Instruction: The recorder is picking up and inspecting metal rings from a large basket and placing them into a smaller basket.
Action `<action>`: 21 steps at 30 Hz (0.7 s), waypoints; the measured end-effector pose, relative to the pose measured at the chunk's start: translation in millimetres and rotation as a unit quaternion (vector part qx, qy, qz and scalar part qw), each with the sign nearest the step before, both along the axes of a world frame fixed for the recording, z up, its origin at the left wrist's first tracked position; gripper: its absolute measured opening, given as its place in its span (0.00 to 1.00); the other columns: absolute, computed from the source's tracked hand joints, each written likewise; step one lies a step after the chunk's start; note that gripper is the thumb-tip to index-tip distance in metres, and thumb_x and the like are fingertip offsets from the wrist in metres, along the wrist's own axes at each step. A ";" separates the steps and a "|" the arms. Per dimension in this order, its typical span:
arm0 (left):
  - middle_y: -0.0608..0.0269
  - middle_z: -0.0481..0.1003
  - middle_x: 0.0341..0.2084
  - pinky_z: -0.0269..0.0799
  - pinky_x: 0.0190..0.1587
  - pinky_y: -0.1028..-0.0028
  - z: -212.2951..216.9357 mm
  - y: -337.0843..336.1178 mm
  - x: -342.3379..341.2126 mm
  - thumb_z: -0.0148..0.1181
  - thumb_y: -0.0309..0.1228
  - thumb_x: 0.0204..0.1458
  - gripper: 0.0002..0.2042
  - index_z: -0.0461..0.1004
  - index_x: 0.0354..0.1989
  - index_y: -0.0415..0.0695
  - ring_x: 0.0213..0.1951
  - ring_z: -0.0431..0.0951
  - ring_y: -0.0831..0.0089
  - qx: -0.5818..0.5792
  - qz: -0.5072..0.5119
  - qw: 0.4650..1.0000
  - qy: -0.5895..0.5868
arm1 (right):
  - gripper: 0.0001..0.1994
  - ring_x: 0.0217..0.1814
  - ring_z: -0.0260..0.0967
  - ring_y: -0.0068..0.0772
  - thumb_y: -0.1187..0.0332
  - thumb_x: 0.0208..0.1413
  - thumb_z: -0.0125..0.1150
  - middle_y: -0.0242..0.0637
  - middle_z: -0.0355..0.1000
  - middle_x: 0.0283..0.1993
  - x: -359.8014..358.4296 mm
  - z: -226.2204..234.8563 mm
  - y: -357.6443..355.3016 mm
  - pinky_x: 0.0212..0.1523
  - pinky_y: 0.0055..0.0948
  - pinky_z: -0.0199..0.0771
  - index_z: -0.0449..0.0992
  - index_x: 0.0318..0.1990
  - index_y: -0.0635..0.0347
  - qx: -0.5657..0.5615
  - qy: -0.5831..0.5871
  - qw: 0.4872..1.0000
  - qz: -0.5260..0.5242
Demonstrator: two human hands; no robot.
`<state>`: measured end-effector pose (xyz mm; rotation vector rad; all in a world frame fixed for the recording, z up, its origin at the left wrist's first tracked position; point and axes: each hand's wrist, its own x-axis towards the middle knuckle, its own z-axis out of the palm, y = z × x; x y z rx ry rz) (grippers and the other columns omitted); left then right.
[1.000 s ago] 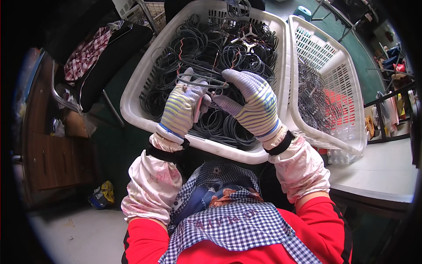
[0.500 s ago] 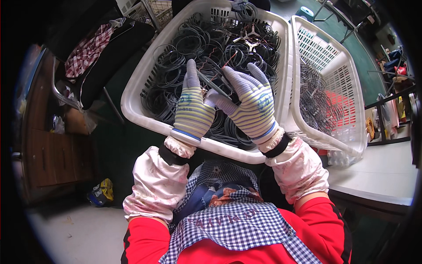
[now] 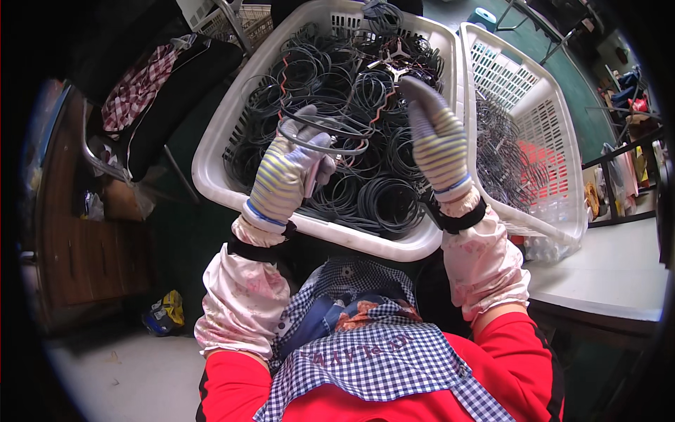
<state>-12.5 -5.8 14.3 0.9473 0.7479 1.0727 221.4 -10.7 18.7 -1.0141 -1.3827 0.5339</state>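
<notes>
Above the basket (image 3: pixel 211 184), a grey ring (image 3: pixel 325 133) is being gripped by the left fingers (image 3: pixel 308 144); the right hand (image 3: pixel 437 141), joined to it half a second ago, is being lifted away, its fingers open and empty.

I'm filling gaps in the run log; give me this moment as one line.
left hand: holds dark ring | right hand: open, raised above rings | white basket: full of dark rings
</notes>
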 end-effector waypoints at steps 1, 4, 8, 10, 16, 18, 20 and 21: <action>0.58 0.76 0.43 0.75 0.28 0.79 0.3 -0.1 -2.7 0.62 0.27 0.59 0.29 0.56 0.67 0.43 0.30 0.78 0.76 -0.033 -0.049 0.997 -0.051 | 0.16 0.52 0.74 0.24 0.78 0.65 0.51 0.38 0.78 0.51 -3.6 -4.5 -0.3 0.55 0.22 0.72 0.75 0.58 0.63 -0.003 -0.009 0.999 0.033; 0.57 0.76 0.44 0.76 0.32 0.75 -1.9 0.2 -5.4 0.61 0.30 0.60 0.28 0.58 0.66 0.42 0.31 0.78 0.72 -0.079 -0.115 0.982 -0.124 | 0.17 0.49 0.73 0.22 0.78 0.64 0.54 0.35 0.78 0.48 -17.3 -11.9 -4.6 0.54 0.23 0.73 0.75 0.59 0.60 -0.036 -0.017 0.989 0.140; 0.57 0.77 0.44 0.66 0.27 0.77 -6.0 -0.1 -8.4 0.61 0.36 0.61 0.22 0.67 0.59 0.39 0.31 0.75 0.73 -0.072 -0.108 0.981 -0.141 | 0.13 0.42 0.74 0.20 0.73 0.64 0.59 0.34 0.80 0.41 -21.7 -10.7 -7.5 0.46 0.23 0.75 0.77 0.55 0.59 -0.072 -0.046 0.992 0.090; 0.54 0.77 0.45 0.77 0.35 0.73 -6.4 -0.3 -8.7 0.61 0.30 0.60 0.26 0.61 0.65 0.39 0.34 0.79 0.69 -0.104 -0.123 0.970 -0.181 | 0.12 0.39 0.75 0.20 0.73 0.63 0.60 0.34 0.80 0.38 -21.1 -11.2 -7.4 0.43 0.23 0.76 0.78 0.53 0.59 -0.069 -0.072 0.993 0.067; 0.57 0.77 0.41 0.76 0.33 0.72 -3.9 -2.4 -7.7 0.60 0.32 0.61 0.20 0.67 0.59 0.39 0.33 0.79 0.70 -0.116 -0.119 0.969 -0.180 | 0.10 0.37 0.76 0.22 0.72 0.63 0.61 0.38 0.80 0.37 -23.8 -12.0 -7.7 0.42 0.25 0.77 0.79 0.49 0.59 -0.046 -0.081 0.994 0.048; 0.59 0.77 0.38 0.76 0.33 0.73 -6.1 -0.5 -10.1 0.60 0.32 0.61 0.17 0.69 0.56 0.39 0.33 0.79 0.70 -0.114 -0.116 0.970 -0.181 | 0.10 0.36 0.76 0.21 0.71 0.63 0.61 0.37 0.80 0.36 -25.3 -15.4 -7.5 0.41 0.25 0.77 0.79 0.50 0.59 -0.037 -0.119 0.991 0.051; 0.60 0.76 0.36 0.75 0.32 0.73 -7.2 -0.3 -11.5 0.60 0.33 0.62 0.15 0.71 0.53 0.39 0.33 0.79 0.70 -0.111 -0.112 0.971 -0.181 | 0.10 0.36 0.76 0.23 0.72 0.62 0.61 0.38 0.80 0.36 -27.1 -17.7 -6.1 0.40 0.25 0.77 0.79 0.50 0.59 -0.033 -0.110 0.992 0.049; 0.61 0.76 0.34 0.75 0.32 0.73 -4.0 -1.1 -10.9 0.60 0.33 0.62 0.13 0.71 0.50 0.39 0.33 0.78 0.70 -0.111 -0.110 0.973 -0.172 | 0.10 0.35 0.77 0.25 0.72 0.62 0.61 0.39 0.80 0.36 -28.4 -18.5 -5.5 0.40 0.25 0.77 0.79 0.50 0.59 -0.027 -0.101 0.993 0.048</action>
